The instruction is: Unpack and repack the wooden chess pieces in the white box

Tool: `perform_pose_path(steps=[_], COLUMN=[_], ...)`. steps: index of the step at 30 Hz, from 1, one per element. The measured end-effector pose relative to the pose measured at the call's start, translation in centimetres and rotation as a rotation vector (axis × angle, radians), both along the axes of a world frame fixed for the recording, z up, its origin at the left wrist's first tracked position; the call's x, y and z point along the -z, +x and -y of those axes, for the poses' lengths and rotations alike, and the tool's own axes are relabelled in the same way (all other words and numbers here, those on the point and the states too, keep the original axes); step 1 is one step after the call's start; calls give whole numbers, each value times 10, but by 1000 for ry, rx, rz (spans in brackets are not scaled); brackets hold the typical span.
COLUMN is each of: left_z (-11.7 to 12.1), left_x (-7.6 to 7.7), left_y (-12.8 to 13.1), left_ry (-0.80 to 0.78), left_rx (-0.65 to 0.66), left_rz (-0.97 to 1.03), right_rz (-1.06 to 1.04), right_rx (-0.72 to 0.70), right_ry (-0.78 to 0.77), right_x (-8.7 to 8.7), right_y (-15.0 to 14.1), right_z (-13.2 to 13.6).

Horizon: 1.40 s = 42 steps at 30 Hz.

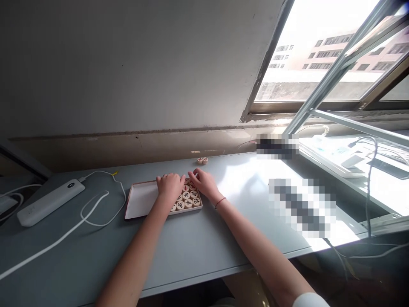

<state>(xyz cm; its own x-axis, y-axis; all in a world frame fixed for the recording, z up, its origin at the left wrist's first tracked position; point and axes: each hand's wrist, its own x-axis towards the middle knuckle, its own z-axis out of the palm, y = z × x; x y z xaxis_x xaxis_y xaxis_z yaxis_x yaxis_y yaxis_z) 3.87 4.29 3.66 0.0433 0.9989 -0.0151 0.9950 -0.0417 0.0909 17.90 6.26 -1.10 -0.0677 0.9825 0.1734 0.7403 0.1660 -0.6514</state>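
Note:
A shallow box [140,198] lies on the desk, its left part a bare white bottom and its right part filled with rows of round wooden Chinese chess pieces [188,204], marked in black and red characters. My left hand [170,185] rests over the middle of the box, thumb apart from the other fingers; it covers some pieces, and its fingertips are partly hidden. At the box's back right corner, my right hand [204,183] reaches over the pieces with bent, parted fingers. I see nothing held in either hand. Two more chess pieces [200,160] sit side by side near the wall.
On the left lies a white power strip [51,202] with a looping white cable [96,198]. Two pixelated dark objects are on the right, one on the desk [223,243] and one by the wall. A metal frame [335,70] stands before the window; cables hang at the right edge.

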Motion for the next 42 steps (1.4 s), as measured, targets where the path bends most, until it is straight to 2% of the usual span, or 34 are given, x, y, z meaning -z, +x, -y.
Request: perform_pose_path(steps=[3, 6, 11, 16, 19, 21, 25, 30, 33, 36, 39, 42], left_z=[5, 9, 12, 8, 7, 8, 10, 9, 7, 7, 6, 6], left_x=[4, 8, 14, 17, 16, 16, 19, 24, 24, 25, 28, 29], left_y=[11, 18, 20, 14, 8, 5, 1, -1, -3, -6, -11, -13], left_ry=[51, 66, 87, 86, 229, 275, 178, 162, 191, 237, 255, 241], left_rx=[-35, -34, -49, -58, -38, -13, -16, -62, -121, -170, -191, -181], left_rz=[-41, -50, 44, 322, 525, 759, 1190, 1356, 1436, 1453, 1400, 1325], right_rz=[-67, -49, 1, -103, -187, -193, -203, -210, -181, -195, -179, -82], right_rx=[38, 57, 65, 48, -21, -130, -248, -276, -225, -53, 180, 283], right_ry=[-9, 46, 125, 166, 383, 516, 612, 643, 662, 631, 502, 324], right_x=[4, 11, 17, 16, 12, 8, 2, 1, -1, 0, 8, 20], right_y=[-1, -3, -6, -2, -1, 0, -3, -5, 0, 16, 38, 55], right_z=[2, 2, 2, 4, 8, 11, 15, 15, 12, 3, -9, -21])
